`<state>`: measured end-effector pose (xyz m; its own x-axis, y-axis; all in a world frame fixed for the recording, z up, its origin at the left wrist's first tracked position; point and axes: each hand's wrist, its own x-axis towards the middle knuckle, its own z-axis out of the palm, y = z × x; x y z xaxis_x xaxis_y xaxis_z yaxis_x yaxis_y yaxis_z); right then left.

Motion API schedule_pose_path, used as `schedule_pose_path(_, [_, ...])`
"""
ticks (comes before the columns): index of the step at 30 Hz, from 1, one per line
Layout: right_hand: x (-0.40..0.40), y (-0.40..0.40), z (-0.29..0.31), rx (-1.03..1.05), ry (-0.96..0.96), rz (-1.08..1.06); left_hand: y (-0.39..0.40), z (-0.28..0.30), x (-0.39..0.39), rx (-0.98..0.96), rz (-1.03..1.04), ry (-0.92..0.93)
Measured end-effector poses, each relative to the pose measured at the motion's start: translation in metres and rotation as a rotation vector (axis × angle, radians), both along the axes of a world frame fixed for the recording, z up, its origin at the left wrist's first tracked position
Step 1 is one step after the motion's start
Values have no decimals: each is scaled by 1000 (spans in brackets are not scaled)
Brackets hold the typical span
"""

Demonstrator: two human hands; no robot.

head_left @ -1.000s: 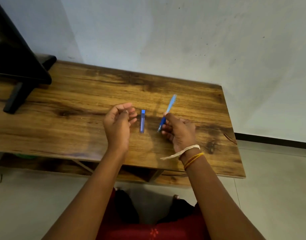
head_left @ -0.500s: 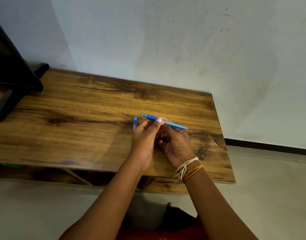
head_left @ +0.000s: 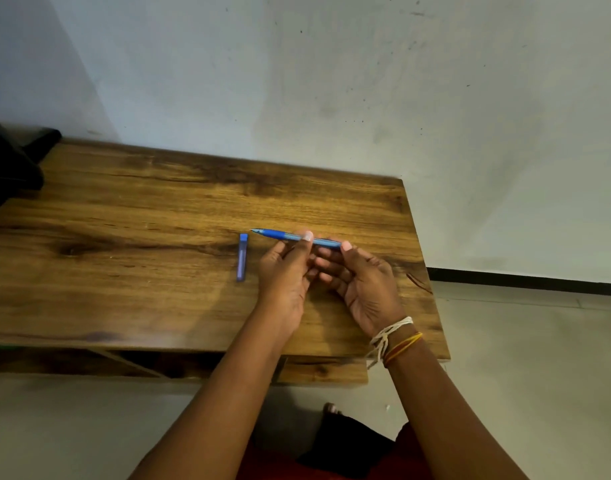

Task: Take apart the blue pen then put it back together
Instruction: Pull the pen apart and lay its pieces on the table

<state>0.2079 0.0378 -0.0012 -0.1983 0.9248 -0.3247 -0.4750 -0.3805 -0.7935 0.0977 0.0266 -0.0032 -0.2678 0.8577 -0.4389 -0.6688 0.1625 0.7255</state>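
The blue pen body (head_left: 293,236) lies almost level above the wooden table (head_left: 141,271), its tip pointing left. My left hand (head_left: 286,271) pinches it near the tip end with thumb and fingers. My right hand (head_left: 362,282) holds the back end, thumb on top. The blue pen cap (head_left: 242,257) lies alone on the table just left of my left hand, lengthwise away from me.
A black stand (head_left: 9,168) sits at the table's far left corner. The grey wall rises right behind the table. The table's right edge (head_left: 432,289) runs close to my right hand, with tiled floor beyond it. A shelf shows under the tabletop.
A second ago only my right hand held the pen, tilted upward. My left hand has come over and taken the tip end, and the pen has turned level.
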Motion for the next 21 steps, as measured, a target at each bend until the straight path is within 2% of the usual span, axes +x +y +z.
schedule_pose_path(6, [9,3,-4,42,-100,-138,4,-2,8,26,3,-53])
schedule_pose_path(12, [11,4,-5,79,-148,-129,6,-5,11,-8,27,-88])
schedule_pose_path(15, [14,6,-7,71,-203,-212,6,-7,8,0,42,-101])
schedule_pose_path(16, [17,8,-8,95,-300,-261,6,-8,7,4,51,-107])
schedule_pose_path(19, [30,16,-14,299,-888,-359,5,-9,0,21,60,-113])
schedule_pose_path(21, [33,17,-15,409,-1104,-346,5,-10,-4,20,41,-108])
